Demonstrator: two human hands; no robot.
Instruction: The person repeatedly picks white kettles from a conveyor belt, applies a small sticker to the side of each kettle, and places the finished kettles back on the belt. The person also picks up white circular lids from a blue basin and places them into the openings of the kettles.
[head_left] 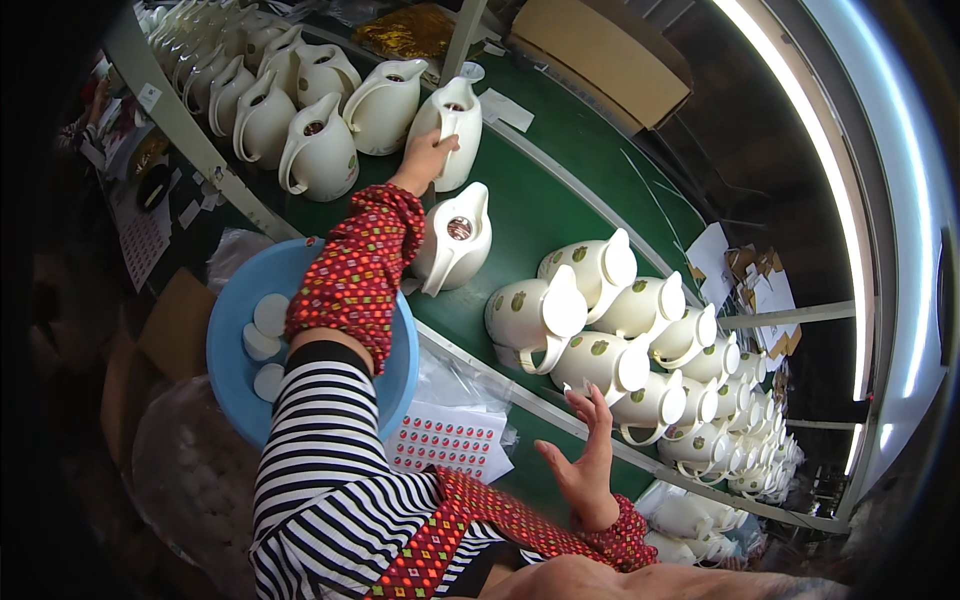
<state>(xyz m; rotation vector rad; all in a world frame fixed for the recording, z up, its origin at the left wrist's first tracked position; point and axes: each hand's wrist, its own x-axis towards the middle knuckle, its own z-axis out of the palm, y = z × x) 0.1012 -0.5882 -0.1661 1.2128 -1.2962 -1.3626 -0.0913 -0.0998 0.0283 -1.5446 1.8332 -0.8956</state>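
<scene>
At the top of the view my left hand point(425, 162) is closed round the handle of a white jug point(463, 158), which has no lid on its mouth. Just nearer stands another lidless jug point(470, 250), showing a dark, shiny inside. My right hand point(585, 465) is raised at the lower right, fingers apart with nothing in them. Close by it are rows of cream jugs point(530, 315) with white tops and small green-brown prints. Below my left forearm sits a blue basin point(228, 385) holding several white round discs point(270, 315).
More lidless jugs point(320, 165) stand in rows at the upper left. A cardboard box point(600, 65) lies beyond the green table point(525, 215), which has pale metal rails. A sheet of red stickers point(450, 440) lies beside the basin. A bright tube light point(815, 110) runs along the right.
</scene>
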